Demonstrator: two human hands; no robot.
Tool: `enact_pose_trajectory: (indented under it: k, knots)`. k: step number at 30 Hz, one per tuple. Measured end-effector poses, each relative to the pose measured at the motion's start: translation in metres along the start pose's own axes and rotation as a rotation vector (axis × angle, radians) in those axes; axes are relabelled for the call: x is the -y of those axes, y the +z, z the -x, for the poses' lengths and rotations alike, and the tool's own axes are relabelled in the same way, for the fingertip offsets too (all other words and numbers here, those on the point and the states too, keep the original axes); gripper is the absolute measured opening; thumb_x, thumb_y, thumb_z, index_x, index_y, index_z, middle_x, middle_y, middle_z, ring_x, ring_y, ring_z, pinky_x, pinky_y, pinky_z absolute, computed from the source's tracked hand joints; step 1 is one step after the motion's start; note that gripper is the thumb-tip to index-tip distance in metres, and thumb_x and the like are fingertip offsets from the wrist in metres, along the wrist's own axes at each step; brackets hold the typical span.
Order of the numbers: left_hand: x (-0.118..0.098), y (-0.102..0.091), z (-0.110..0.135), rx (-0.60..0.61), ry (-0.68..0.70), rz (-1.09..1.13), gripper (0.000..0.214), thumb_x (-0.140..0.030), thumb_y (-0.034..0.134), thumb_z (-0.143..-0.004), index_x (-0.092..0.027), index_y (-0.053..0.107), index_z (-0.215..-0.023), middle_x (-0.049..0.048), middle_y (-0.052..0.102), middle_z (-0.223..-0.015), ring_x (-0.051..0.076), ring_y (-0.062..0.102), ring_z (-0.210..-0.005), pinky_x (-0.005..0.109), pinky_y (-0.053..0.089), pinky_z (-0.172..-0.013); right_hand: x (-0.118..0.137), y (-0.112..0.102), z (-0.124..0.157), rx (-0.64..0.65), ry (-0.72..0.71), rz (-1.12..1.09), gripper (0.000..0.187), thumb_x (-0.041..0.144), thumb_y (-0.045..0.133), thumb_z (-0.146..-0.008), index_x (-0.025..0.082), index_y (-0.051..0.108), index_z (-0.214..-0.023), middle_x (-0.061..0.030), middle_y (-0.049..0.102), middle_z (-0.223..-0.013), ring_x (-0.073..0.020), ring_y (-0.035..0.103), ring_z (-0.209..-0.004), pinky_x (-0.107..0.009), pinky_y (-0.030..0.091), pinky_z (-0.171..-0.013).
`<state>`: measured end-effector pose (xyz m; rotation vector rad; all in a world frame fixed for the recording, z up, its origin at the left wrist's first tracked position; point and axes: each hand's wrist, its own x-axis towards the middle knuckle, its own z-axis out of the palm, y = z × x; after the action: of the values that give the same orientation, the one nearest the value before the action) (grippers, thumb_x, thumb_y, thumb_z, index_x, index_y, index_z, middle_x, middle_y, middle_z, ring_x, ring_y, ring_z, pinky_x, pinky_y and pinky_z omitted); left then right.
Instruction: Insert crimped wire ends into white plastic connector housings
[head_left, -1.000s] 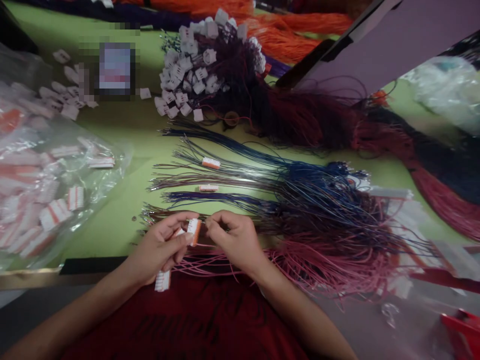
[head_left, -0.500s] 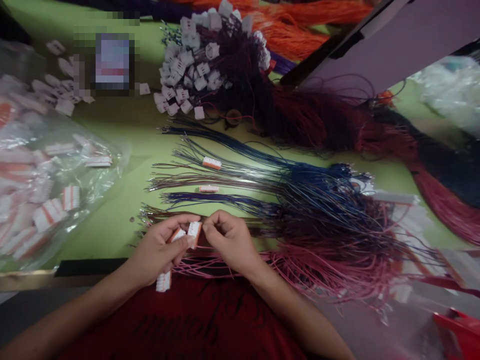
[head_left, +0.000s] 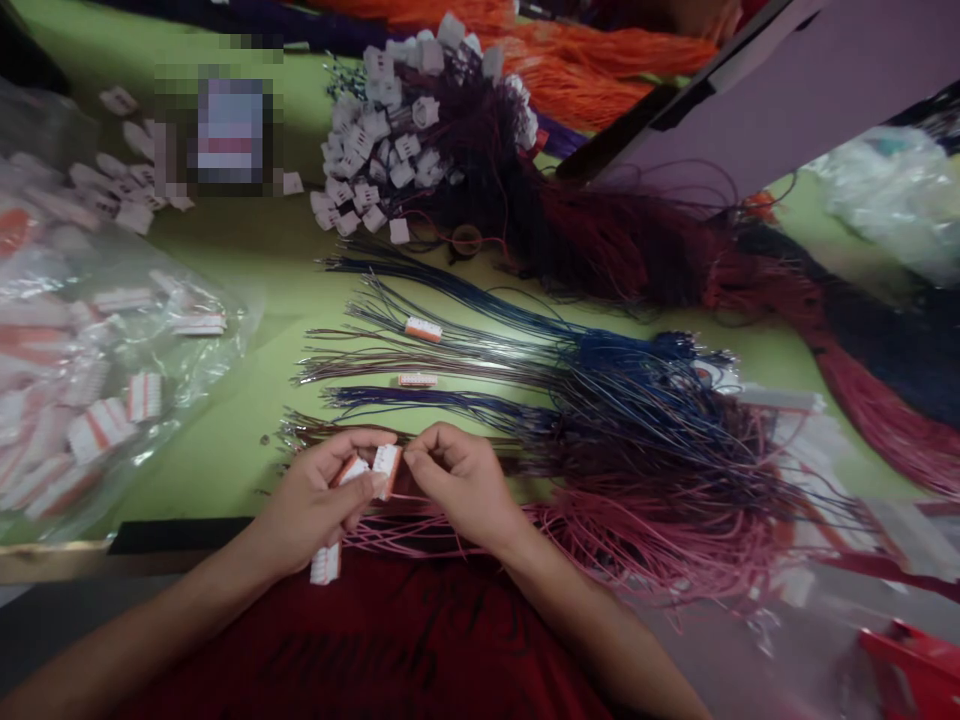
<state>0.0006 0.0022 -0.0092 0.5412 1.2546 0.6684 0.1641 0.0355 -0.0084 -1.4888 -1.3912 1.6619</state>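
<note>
My left hand (head_left: 311,500) is closed around several white-and-orange connector housings. One connector housing (head_left: 386,468) stands out between its thumb and fingers, a second lies deeper in the palm, and another white block (head_left: 325,564) pokes out below the hand. Just to the right, my right hand (head_left: 457,485) pinches thumb against forefinger at the edge of the raised connector; what sits in that pinch is too small to make out. Pink wires (head_left: 420,535) pass beneath both hands. Beyond the fingers lie bundles of purple wires (head_left: 420,398) and brown wires (head_left: 360,365) with metal-tipped ends.
Two loose connectors, one orange-sided (head_left: 424,329) and one pale (head_left: 418,380), lie among the wires. At left is a clear plastic bag (head_left: 225,300) of connectors. White plugs on dark wires (head_left: 367,130) pile up at the back. A slanted panel (head_left: 735,120) stands back right.
Both hands keep nearly the same pose, and the raised connector has shifted only slightly. The whole view has moved a little; nothing is visibly taken up or let go.
</note>
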Motion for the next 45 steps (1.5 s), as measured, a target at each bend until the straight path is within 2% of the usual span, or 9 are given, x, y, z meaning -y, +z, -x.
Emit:
enact_pose_trajectory:
  k: [3, 6, 10, 17, 22, 28, 33, 38, 45]
  knots:
    - [-0.004, -0.001, -0.003, -0.034, 0.007, 0.035, 0.042, -0.031, 0.066, -0.07, -0.016, 0.057, -0.107, -0.0113, 0.042, -0.041, 0.004, 0.03, -0.033, 0.014, 0.016, -0.032, 0.004, -0.009, -0.003, -0.017, -0.114, 0.143, 0.016, 0.024, 0.051, -0.083, 0.017, 0.057, -0.07, 0.0002, 0.06, -0.065, -0.0115, 0.054, -0.06, -0.023, 0.043, -0.059]
    - [-0.006, -0.002, -0.007, -0.03, -0.011, 0.039, 0.04, -0.029, 0.063, -0.072, -0.017, 0.055, -0.109, -0.0115, 0.042, -0.041, 0.003, 0.027, -0.032, 0.014, 0.016, -0.032, 0.003, -0.023, -0.013, -0.272, -0.331, 0.602, 0.015, 0.024, 0.051, -0.086, 0.017, 0.063, -0.079, -0.007, 0.066, -0.084, -0.0183, 0.057, -0.08, -0.031, 0.041, -0.072]
    - [-0.005, -0.002, -0.008, 0.007, -0.068, 0.004, 0.041, -0.027, 0.062, -0.072, -0.017, 0.053, -0.112, -0.0109, 0.043, -0.044, 0.004, 0.028, -0.033, 0.014, 0.016, -0.032, -0.003, -0.039, -0.021, -0.439, -0.351, 1.112, 0.012, 0.016, 0.054, -0.083, 0.018, 0.064, -0.076, -0.0096, 0.065, -0.089, -0.0226, 0.054, -0.086, -0.034, 0.035, -0.072]
    - [-0.006, 0.001, -0.008, 0.061, -0.102, -0.045, 0.042, -0.027, 0.058, -0.074, -0.016, 0.052, -0.114, -0.011, 0.042, -0.04, 0.005, 0.028, -0.031, 0.014, 0.016, -0.031, 0.014, -0.043, 0.008, -0.454, -0.514, 0.842, 0.011, 0.013, 0.052, -0.084, 0.02, 0.058, -0.078, -0.0007, 0.06, -0.07, -0.014, 0.055, -0.066, -0.027, 0.04, -0.066]
    - [-0.008, 0.005, -0.007, 0.119, -0.065, -0.062, 0.057, -0.033, 0.06, -0.075, -0.014, 0.045, -0.127, -0.0104, 0.044, -0.046, 0.005, 0.032, -0.033, 0.014, 0.017, -0.031, 0.019, -0.029, 0.0, -0.171, -0.568, 0.832, 0.015, 0.016, 0.048, -0.088, 0.019, 0.061, -0.081, -0.0044, 0.062, -0.079, -0.0144, 0.058, -0.073, -0.025, 0.043, -0.066]
    - [-0.006, -0.001, -0.006, 0.06, -0.06, -0.023, 0.067, -0.032, 0.06, -0.077, -0.018, 0.034, -0.137, -0.0092, 0.048, -0.055, 0.004, 0.033, -0.033, 0.014, 0.017, -0.031, 0.032, -0.038, 0.009, -0.461, -0.406, 0.779, 0.013, 0.012, 0.051, -0.083, 0.019, 0.062, -0.078, -0.003, 0.063, -0.072, -0.0142, 0.057, -0.066, -0.026, 0.044, -0.063]
    - [-0.006, 0.0, -0.008, 0.095, -0.026, 0.042, 0.052, -0.035, 0.068, -0.072, -0.019, 0.054, -0.119, -0.0064, 0.052, -0.061, 0.004, 0.036, -0.037, 0.015, 0.022, -0.032, 0.053, -0.012, 0.022, 0.104, -0.463, 0.373, 0.013, 0.014, 0.055, -0.082, 0.022, 0.066, -0.081, -0.0003, 0.067, -0.075, -0.0122, 0.061, -0.071, -0.024, 0.048, -0.068]
    - [-0.004, -0.007, -0.011, 0.047, -0.011, 0.037, 0.045, -0.033, 0.064, -0.076, -0.02, 0.054, -0.118, -0.01, 0.044, -0.047, 0.004, 0.03, -0.033, 0.014, 0.018, -0.032, 0.027, -0.012, 0.005, -0.117, -0.25, 0.413, 0.011, 0.016, 0.054, -0.081, 0.019, 0.063, -0.076, -0.0007, 0.065, -0.072, -0.0125, 0.057, -0.067, -0.023, 0.045, -0.063]
    - [-0.002, -0.012, -0.015, 0.069, -0.029, 0.071, 0.045, -0.033, 0.064, -0.077, -0.022, 0.054, -0.119, -0.007, 0.051, -0.057, 0.004, 0.03, -0.035, 0.015, 0.017, -0.032, 0.014, -0.016, -0.002, -0.12, -0.409, 0.577, 0.011, 0.014, 0.056, -0.081, 0.019, 0.065, -0.078, -0.0017, 0.062, -0.072, -0.0134, 0.056, -0.069, -0.025, 0.043, -0.063]
